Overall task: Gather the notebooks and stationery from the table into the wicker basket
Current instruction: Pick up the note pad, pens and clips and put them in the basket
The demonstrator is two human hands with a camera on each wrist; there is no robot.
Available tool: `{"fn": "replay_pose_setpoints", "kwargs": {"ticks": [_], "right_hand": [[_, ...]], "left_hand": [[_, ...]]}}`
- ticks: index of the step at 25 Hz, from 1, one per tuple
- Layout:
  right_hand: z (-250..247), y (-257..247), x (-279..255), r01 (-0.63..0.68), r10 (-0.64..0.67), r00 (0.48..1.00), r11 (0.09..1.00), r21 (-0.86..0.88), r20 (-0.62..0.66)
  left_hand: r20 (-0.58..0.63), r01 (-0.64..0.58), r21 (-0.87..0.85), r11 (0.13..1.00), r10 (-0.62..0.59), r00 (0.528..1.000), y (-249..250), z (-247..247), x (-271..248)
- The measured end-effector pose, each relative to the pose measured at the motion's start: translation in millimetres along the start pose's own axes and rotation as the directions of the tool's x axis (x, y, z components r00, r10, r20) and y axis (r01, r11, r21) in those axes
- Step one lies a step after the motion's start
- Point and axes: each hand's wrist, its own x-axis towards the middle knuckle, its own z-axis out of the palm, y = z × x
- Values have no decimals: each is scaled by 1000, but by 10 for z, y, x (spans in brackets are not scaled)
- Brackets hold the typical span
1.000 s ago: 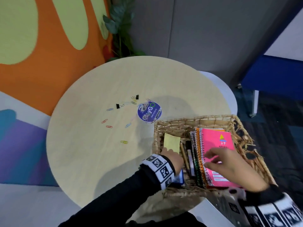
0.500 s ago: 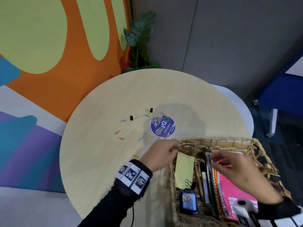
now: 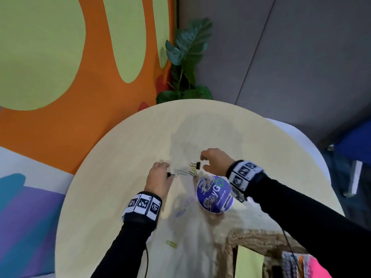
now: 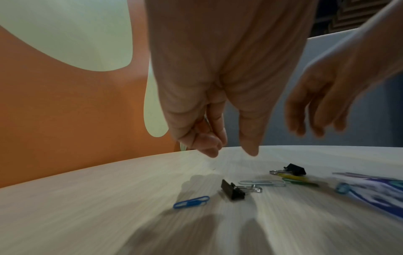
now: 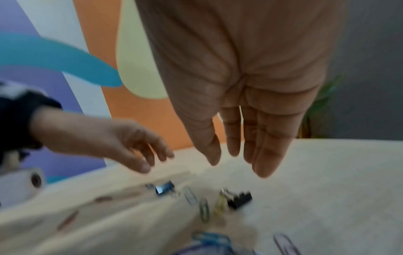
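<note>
The left hand [image 3: 158, 177] is held above the bench [image 3: 124, 157], fingers loosely curled and empty, directly over one black binder clip [image 4: 232, 190]. The right hand [image 3: 215, 163], fingers relaxed and nothing held, is poised over a second binder clip [image 3: 197, 165]. Paper clips [image 3: 180, 171] are scattered between and around the clips, beside a round blue sticker [image 3: 214, 194]. The basket [image 3: 247, 240], already loaded with a yellow pad [image 3: 249, 261] and notebooks [image 3: 301, 265], is seen at the near edge. Flat paper clips are judged hard to pinch; some may be pushed across the bench or dropped on the way to the basket.
</note>
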Motion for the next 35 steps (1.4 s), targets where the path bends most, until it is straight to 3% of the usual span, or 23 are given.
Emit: {"fn": "replay_pose_setpoints", "kwargs": {"ticks": [6, 11, 14, 17, 20, 24, 28, 32, 35], "right_hand": [[374, 25, 556, 27, -17, 994, 995, -99, 108], [211, 68, 436, -42, 52, 994, 993, -106, 91], [-167, 45, -42, -35, 36, 999, 999, 13, -14], [-445, 13, -887, -5, 21, 990, 994, 113, -142], [-481, -8, -1820, -15, 54, 984, 974, 226, -169], [84, 23, -2631, -150, 145, 989, 967, 204, 37], [851, -28, -2779, -239, 226, 931, 971, 10, 288], [1151, -70, -2686, -214, 247, 893, 968, -128, 376], [1188, -105, -2611, -241, 285, 877, 957, -159, 388]], "left_hand": [[22, -2, 26, 1000, 1, 1000, -98, 89, 135], [118, -20, 162, 987, 0, 993, -82, 147, 268], [130, -61, 228, 972, 32, 991, -70, 124, 337], [145, -100, 272, 957, 61, 987, -33, 89, 339], [125, -89, 234, 968, 61, 990, 97, -35, 219], [9, -91, 90, 992, 91, 996, 381, -279, -158], [-32, -235, -92, 968, 233, 972, 840, -364, -914], [69, -348, -243, 906, 374, 925, 1162, -247, -1812], [203, -455, -184, 871, 487, 850, 1183, -6, -2292]]}}
